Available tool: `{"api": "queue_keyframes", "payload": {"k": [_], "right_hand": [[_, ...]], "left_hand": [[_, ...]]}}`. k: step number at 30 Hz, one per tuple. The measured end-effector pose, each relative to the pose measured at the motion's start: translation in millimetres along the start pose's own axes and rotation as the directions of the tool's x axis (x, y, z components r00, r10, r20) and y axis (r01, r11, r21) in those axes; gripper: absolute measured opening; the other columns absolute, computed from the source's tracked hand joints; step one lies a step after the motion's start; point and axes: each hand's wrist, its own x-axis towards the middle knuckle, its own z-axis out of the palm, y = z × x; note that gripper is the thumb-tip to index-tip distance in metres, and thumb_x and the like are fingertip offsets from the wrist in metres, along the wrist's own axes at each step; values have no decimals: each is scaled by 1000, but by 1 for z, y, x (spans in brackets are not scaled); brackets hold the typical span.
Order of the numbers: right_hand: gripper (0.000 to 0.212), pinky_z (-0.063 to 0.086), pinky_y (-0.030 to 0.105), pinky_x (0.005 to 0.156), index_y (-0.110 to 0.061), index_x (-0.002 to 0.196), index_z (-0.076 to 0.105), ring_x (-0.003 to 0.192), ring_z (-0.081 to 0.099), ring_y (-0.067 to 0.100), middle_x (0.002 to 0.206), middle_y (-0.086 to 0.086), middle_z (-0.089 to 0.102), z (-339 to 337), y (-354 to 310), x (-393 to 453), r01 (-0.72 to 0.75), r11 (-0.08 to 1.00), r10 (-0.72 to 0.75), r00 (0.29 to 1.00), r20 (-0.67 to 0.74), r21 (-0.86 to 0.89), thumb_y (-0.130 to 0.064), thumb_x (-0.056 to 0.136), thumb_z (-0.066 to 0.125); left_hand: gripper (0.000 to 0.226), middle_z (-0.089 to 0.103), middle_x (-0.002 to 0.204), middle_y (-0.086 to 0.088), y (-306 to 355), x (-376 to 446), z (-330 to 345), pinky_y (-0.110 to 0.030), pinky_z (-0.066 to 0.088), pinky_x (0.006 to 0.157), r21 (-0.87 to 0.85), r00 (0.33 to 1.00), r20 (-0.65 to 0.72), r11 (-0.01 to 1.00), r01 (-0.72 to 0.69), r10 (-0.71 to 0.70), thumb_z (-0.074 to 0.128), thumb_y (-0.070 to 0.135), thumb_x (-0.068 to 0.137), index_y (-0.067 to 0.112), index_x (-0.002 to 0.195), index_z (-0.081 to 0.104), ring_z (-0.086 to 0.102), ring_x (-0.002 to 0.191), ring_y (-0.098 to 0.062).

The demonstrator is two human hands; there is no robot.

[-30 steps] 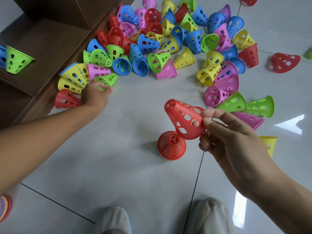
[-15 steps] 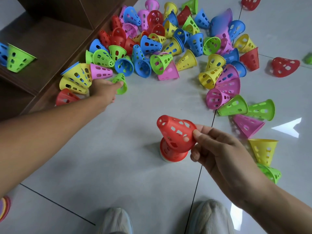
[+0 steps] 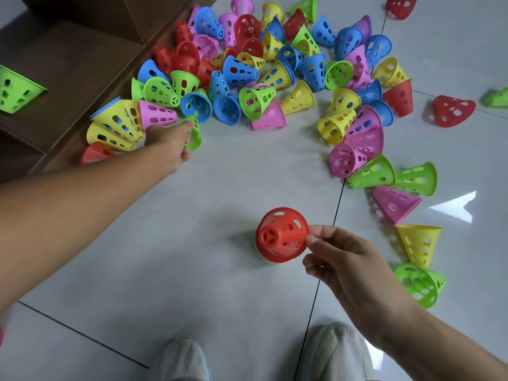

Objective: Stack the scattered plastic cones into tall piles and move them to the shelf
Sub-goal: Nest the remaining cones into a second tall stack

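A red perforated cone (image 3: 281, 235) sits over another red cone standing on the tiled floor, and my right hand (image 3: 346, 265) pinches its rim at the right side. My left hand (image 3: 170, 140) reaches to the edge of the scattered pile (image 3: 275, 75) and holds a green cone (image 3: 193, 133) by its rim. The pile holds several red, blue, yellow, pink and green cones lying on their sides. The dark wooden shelf (image 3: 68, 59) stands at the upper left with one green cone (image 3: 16, 90) on its board.
Loose cones lie to the right: pink (image 3: 393, 203), yellow (image 3: 419, 244), green (image 3: 419, 284) and a red one (image 3: 452, 110) farther off. My two shoes (image 3: 258, 358) are at the bottom edge. Bare grey tile lies between the stack and the pile.
My right hand lowered the red cone onto the standing red cone. My left hand took a green cone from the pile's edge and drew it slightly rightward.
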Motion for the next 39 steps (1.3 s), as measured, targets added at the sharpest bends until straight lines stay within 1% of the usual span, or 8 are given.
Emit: {"api": "queue_keyframes", "payload": {"k": [5,8,12,17,22,26,31,39], "right_hand": [[11,51,30,71,-3,101,69,64,60,14,75,6,65,-4,6,7,9,996,-10,1000,-13,-84,-8,95,61],[11,52,32,72,-4,100,70,64,61,15,78,6,67,-7,8,12,23,991,-25,1000,-14,-136,-8,95,62],[9,53,33,71,-7,101,70,64,63,16,86,7,67,-18,13,18,39,976,-49,998,-42,-214,-7,94,64],[18,53,28,66,-20,102,68,70,67,13,101,-1,68,-46,20,26,103,926,-173,971,-164,-363,-6,93,63],[37,59,47,76,-37,116,58,79,68,10,124,-1,60,-86,13,42,185,768,-424,864,-272,-613,-15,88,66],[49,60,47,75,-42,126,54,77,68,22,120,10,57,-111,6,58,138,755,-458,810,-365,-641,-19,84,63],[52,56,27,57,-17,142,51,81,71,18,122,12,66,-120,-2,78,97,857,-313,878,-362,-506,-10,92,64],[31,48,30,66,-15,122,69,69,60,13,93,0,71,-101,-17,53,182,848,-386,856,-343,-498,-13,92,62]], "left_hand": [[9,52,63,7,1,-9,3,-18,46,45,-62,999,13,997,46,-45,68,20,89,16,95,62,40,51,-10],[9,50,64,1,-5,-26,1,-22,46,45,-36,1000,26,999,-10,11,66,12,88,12,82,60,39,50,-13],[21,48,68,0,-19,-75,-6,-25,50,50,-19,973,215,997,-78,80,66,14,93,14,73,57,43,51,-13],[20,47,69,4,-19,-150,-19,-26,47,58,-165,847,528,986,25,67,58,18,99,16,79,53,48,58,-13],[9,44,71,2,-5,-208,-28,-25,43,57,-219,721,689,969,111,73,54,20,95,14,89,53,46,60,-12],[17,42,69,-1,-4,-228,-32,-24,39,52,-151,681,727,988,33,89,52,16,95,10,79,52,42,57,-14],[19,41,68,-2,-14,-234,-35,-23,39,50,-62,654,754,998,-29,66,54,19,92,8,77,50,41,56,-14],[27,48,68,-10,-46,-233,-39,-26,43,57,136,708,705,975,-176,29,51,16,102,5,78,54,46,60,-17]]}}
